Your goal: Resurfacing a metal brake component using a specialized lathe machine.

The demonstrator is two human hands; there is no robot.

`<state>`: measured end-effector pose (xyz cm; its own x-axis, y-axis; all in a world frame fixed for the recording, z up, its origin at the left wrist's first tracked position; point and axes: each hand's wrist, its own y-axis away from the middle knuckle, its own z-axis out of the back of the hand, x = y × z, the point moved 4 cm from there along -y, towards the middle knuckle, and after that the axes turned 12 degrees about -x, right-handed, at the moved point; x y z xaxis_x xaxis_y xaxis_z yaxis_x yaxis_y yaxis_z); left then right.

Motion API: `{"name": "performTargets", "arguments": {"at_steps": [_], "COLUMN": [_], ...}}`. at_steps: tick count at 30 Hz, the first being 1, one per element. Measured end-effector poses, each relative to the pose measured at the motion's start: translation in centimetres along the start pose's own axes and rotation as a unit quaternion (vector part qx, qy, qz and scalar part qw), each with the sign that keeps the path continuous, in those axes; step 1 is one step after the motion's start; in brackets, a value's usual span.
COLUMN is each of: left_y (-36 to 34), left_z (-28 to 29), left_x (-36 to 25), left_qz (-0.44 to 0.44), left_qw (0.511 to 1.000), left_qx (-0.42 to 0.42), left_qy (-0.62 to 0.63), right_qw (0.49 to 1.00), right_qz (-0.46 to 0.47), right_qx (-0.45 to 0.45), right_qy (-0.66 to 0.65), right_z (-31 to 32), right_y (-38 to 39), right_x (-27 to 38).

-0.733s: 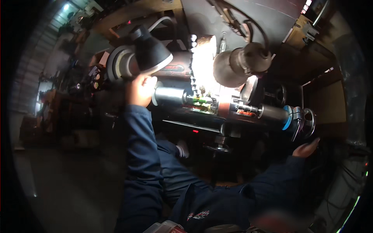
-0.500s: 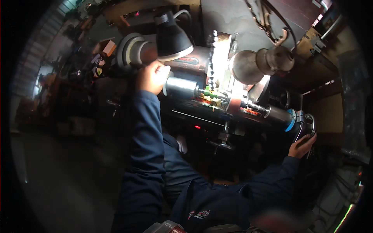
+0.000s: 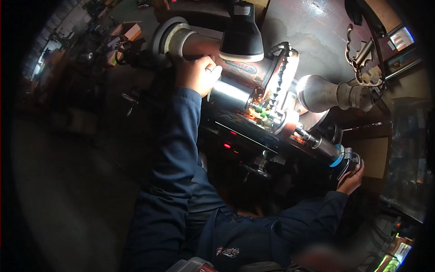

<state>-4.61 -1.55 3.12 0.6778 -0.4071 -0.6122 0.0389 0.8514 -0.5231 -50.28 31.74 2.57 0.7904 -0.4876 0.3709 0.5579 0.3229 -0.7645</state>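
Observation:
My left hand (image 3: 198,75) is closed by the left end of a shiny silver cylinder (image 3: 230,94) on a lathe-like machine; whatever its fingers hold is hidden. At the machine's right end, my right hand (image 3: 351,180) grips a chrome handwheel (image 3: 355,158), beside a blue ring (image 3: 337,155) on a dark cylinder (image 3: 327,148). Between the two cylinders lies a brightly lit work area with green parts (image 3: 260,110). A segmented flexible hose (image 3: 278,77) comes down to it from above.
A black lamp (image 3: 242,36) hangs just right of my left hand. Another metal lamp head (image 3: 317,94) stands over the right side. Below the machine's front is a small handwheel (image 3: 257,170). A cardboard box (image 3: 127,31) sits at the far left.
My view has shifted and tilted, so the machine appears slanting more steeply down to the right. Both hands stay at the same ends of the machine.

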Motion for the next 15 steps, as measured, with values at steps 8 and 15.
{"name": "performTargets", "arguments": {"at_steps": [8,15], "left_y": [-0.1,-0.1], "left_z": [0.2,0.2], "left_x": [0.0,0.0], "left_qz": [0.016,0.02], "left_qw": [1.0,1.0], "left_qx": [0.002,0.007], "left_qy": [-0.02,-0.022], "right_qw": [0.993,0.971], "right_qz": [0.031,0.039], "right_qx": [0.105,0.216], "right_qy": [0.046,0.093], "right_z": [-0.8,-2.1], "right_y": [-2.3,-5.0], "right_x": [-0.6,-0.4]}}
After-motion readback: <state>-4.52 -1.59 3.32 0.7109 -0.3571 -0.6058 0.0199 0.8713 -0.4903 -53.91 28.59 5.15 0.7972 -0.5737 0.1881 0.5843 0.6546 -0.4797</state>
